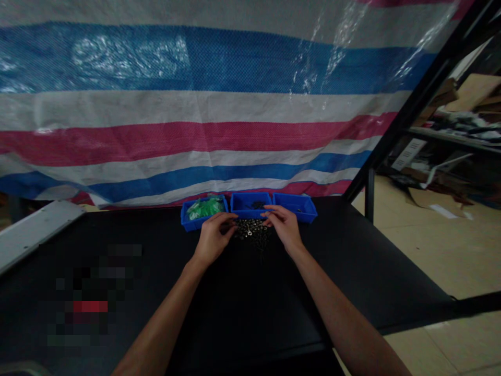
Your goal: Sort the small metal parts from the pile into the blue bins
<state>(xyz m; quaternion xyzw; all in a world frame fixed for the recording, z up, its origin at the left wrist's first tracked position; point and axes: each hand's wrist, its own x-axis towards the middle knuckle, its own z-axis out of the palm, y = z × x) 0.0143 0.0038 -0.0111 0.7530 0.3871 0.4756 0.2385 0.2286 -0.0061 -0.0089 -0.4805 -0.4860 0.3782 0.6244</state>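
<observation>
Over a loose pile of small shiny metal pieces point(249, 230) both my hands are held, one on each side. My left hand point(213, 237) has its fingers curled in towards the thumb at the left edge of the pile; anything between them is too small to make out. My right hand point(285, 228) bends its fingers close to the thumb at the front of the middle blue bin point(245, 213), and what it pinches is not visible. Thin dark pieces, like screws point(261, 241), lie at the near right side of the pile.
The left blue bin point(191, 225) holds green and clear plastic packets point(206, 208). Dark small parts point(257, 205) lie in the middle bin. A right blue bin point(307, 214) holds a tiny piece. Behind the black table point(242, 308) hangs a striped sheet point(203, 141).
</observation>
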